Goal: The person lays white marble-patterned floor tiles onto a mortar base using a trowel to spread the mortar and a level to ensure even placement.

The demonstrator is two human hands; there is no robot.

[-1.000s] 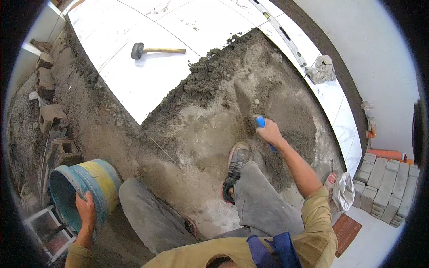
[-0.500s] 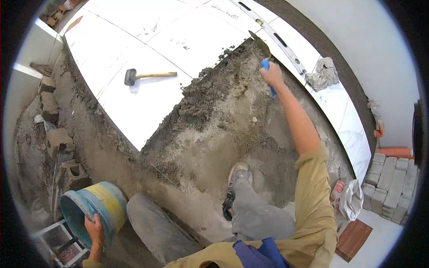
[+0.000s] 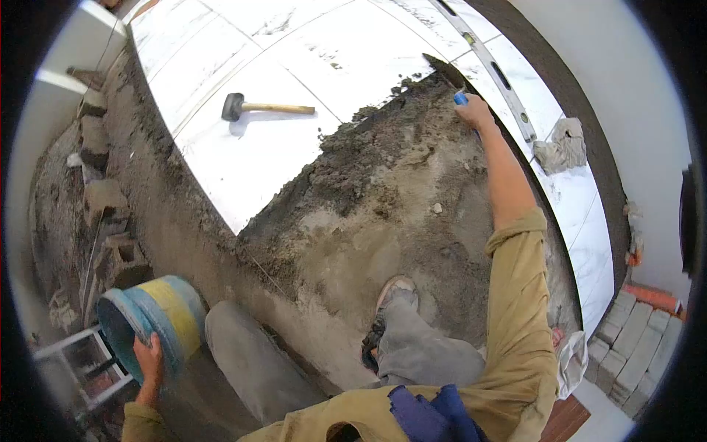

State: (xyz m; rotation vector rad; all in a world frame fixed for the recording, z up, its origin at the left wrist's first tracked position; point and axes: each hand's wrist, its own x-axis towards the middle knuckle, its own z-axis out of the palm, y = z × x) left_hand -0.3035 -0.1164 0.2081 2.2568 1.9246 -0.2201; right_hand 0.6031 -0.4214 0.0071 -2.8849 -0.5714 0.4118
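Note:
My right hand (image 3: 477, 116) is closed around the blue handle of a trowel (image 3: 446, 72). Its blade lies at the far corner of the mortar bed (image 3: 346, 162), by the edge of the white marbled tiles (image 3: 265, 162). At lower left, my left hand (image 3: 149, 359) grips the rim of a blue bucket with a yellow band (image 3: 177, 313), which is tipped on its side with its mouth facing left. A rubber mallet with a wooden handle (image 3: 276, 108) rests on the tile nearest the mortar.
A spirit level (image 3: 495, 70) and a crumpled grey cloth or bag (image 3: 562, 146) lie on the right-hand tile strip. Rough blocks (image 3: 107, 199) line the left side. Stacked grey pavers (image 3: 637, 342) stand at lower right, near a white sack (image 3: 571, 365). My shoe (image 3: 394, 291) is on the bare floor.
The whole view has shifted, so the mallet and level appear farther right. My right hand still has the trowel at the far mortar corner, its wrist turned slightly. The bucket stays in my left hand.

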